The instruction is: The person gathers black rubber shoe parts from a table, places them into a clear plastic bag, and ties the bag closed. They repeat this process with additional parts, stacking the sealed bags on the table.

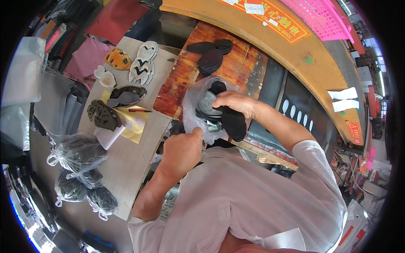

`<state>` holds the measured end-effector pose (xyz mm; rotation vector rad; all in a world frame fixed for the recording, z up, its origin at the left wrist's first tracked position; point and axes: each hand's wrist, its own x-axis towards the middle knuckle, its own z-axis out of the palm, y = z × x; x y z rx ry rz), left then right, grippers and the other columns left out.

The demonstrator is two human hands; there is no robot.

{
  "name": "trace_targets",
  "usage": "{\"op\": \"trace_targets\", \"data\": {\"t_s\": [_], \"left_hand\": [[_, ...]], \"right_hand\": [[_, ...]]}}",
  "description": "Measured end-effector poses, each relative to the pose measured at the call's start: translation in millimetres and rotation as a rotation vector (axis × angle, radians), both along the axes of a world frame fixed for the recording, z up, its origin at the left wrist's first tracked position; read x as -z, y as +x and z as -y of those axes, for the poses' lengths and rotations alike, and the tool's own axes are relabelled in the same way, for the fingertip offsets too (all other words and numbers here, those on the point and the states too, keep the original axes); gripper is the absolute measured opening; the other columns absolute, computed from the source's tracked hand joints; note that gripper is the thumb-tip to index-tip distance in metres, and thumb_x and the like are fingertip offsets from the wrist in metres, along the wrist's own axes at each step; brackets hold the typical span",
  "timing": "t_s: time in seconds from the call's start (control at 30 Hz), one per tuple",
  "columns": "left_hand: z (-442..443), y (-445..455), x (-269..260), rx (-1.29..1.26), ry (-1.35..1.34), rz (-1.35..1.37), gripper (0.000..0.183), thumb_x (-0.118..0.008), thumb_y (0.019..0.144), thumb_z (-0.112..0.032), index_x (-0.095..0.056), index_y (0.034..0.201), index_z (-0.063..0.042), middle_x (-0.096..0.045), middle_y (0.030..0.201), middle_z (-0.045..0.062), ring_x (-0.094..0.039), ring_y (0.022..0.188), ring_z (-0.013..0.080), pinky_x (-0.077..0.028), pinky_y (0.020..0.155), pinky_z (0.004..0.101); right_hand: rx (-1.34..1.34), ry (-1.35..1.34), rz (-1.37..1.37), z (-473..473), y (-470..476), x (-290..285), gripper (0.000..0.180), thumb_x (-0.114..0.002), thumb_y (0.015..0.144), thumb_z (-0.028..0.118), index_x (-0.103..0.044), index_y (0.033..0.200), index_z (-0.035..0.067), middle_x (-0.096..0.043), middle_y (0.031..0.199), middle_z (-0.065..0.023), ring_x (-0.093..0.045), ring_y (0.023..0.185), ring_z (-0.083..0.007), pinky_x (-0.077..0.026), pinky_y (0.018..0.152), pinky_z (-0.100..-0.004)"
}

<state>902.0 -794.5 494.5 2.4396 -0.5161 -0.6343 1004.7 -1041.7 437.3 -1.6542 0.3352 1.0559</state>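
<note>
A thin plastic bag [190, 106] is spread at the edge of the stained red-brown board [172, 91]. My left hand [185, 148] pinches its near rim. In my right hand [235, 102] is a stack of black insole-shaped pieces [234, 124], held over the bag's mouth. Grey and black cut pieces [207, 104] lie inside the bag, beside my right fingertips. Farther back on the board rest stacks of dark shaped pieces [210, 61].
To the left, a pale wooden table [148, 136] carries metal cutting dies [144, 63], papers and a red-black pen [140, 110]. Knotted bags of dark pieces [77, 155] stand beside it. An orange machine beam [303, 57] arches across the far side, with a pink basket [319, 19] above.
</note>
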Motion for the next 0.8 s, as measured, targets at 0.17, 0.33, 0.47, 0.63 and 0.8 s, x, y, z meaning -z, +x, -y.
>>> {"op": "trace_targets", "data": {"t_s": [0.17,0.33,0.47,0.63,0.8], "left_hand": [[-10,-9,25,-0.145,-0.495,0.110,0.011,-0.060,0.098,-0.010,-0.064,0.102,0.000,-0.070,0.087,0.023,-0.070,0.080,0.0377,-0.055,0.069,0.0469],[-8,-8,43,-0.222,-0.825,-0.087,0.018,-0.062,0.092,0.000,-0.066,0.109,0.003,-0.072,0.093,0.019,-0.072,0.080,0.0308,-0.056,0.073,0.0387],[-2,-1,47,-0.256,-0.888,-0.215,0.017,-0.061,0.092,0.002,-0.066,0.108,0.004,-0.075,0.100,0.016,-0.074,0.084,0.0229,-0.057,0.077,0.0336],[0,5,49,-0.256,-0.924,-0.250,0.015,-0.061,0.094,0.001,-0.066,0.108,0.004,-0.077,0.111,0.015,-0.075,0.090,0.0199,-0.058,0.082,0.0309],[2,13,37,-0.200,-0.841,-0.272,0.014,-0.064,0.094,0.000,-0.067,0.107,0.003,-0.076,0.101,0.016,-0.075,0.086,0.0196,-0.057,0.078,0.0313]], "right_hand": [[0.003,0.002,0.120,-34,7,25,0.055,-0.073,0.090,0.020,-0.060,0.139,-0.002,-0.071,0.119,-0.0092,-0.066,0.109,-0.0176,-0.055,0.093,-0.0335],[-0.090,-0.240,0.425,-41,-16,41,0.070,-0.070,0.091,0.018,-0.045,0.151,-0.007,-0.064,0.135,-0.0201,-0.060,0.124,-0.0251,-0.046,0.106,-0.0341],[-0.125,-0.412,0.579,-50,-31,48,0.066,-0.064,0.094,0.016,-0.043,0.151,-0.007,-0.058,0.142,-0.0295,-0.056,0.133,-0.0379,-0.045,0.110,-0.0398],[-0.279,-0.595,0.898,-50,-47,36,0.053,-0.061,0.097,0.016,-0.049,0.143,-0.007,-0.054,0.142,-0.0340,-0.058,0.124,-0.0497,-0.051,0.102,-0.0479],[-0.563,-0.695,0.748,-40,-60,8,0.034,-0.070,0.090,0.016,-0.064,0.119,-0.002,-0.065,0.109,-0.0235,-0.068,0.101,-0.0433,-0.057,0.086,-0.0493]]}}
